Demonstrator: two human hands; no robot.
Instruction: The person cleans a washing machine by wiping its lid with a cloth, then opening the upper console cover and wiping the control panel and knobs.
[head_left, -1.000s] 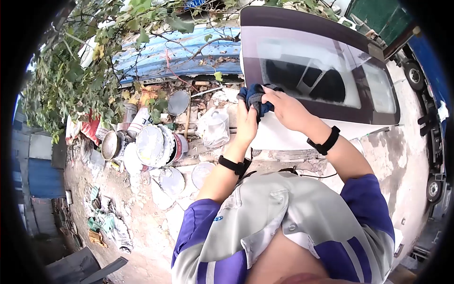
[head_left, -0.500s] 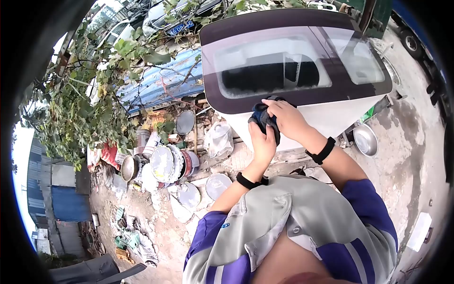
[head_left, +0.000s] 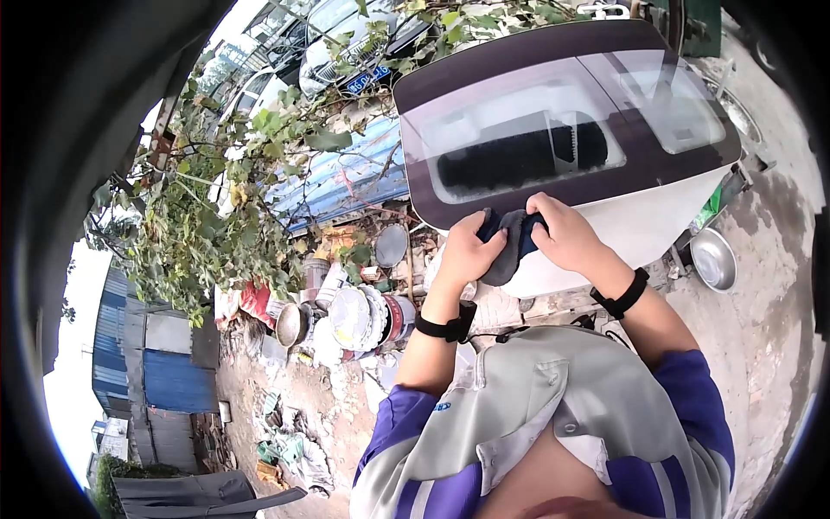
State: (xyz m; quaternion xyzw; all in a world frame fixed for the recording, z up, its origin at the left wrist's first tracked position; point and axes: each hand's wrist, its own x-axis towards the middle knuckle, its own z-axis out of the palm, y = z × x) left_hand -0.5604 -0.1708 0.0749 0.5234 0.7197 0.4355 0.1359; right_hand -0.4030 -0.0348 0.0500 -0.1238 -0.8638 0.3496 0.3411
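A dark grey and blue cloth (head_left: 510, 251) is bunched between my two hands, in front of a white washing machine. My left hand (head_left: 471, 250) pinches its left side, and my right hand (head_left: 564, 232) grips its upper right part. Just beyond the fingers is the machine's lid (head_left: 635, 195), dark-framed with clear windows; through the larger window a black opening shows. The machine's white side (head_left: 648, 227) lies below the lid edge. Black bands circle both wrists.
Stacked buckets and lids (head_left: 352, 318) stand at the left, with a pan (head_left: 291, 325) beside them. A metal basin (head_left: 714, 259) sits at the right. Vines (head_left: 225, 233) hang over blue corrugated sheet (head_left: 376, 160). A parked car (head_left: 346, 43) is behind.
The view has shifted, and more of the car shows. My hands have moved apart around the cloth, which now hangs lower between them.
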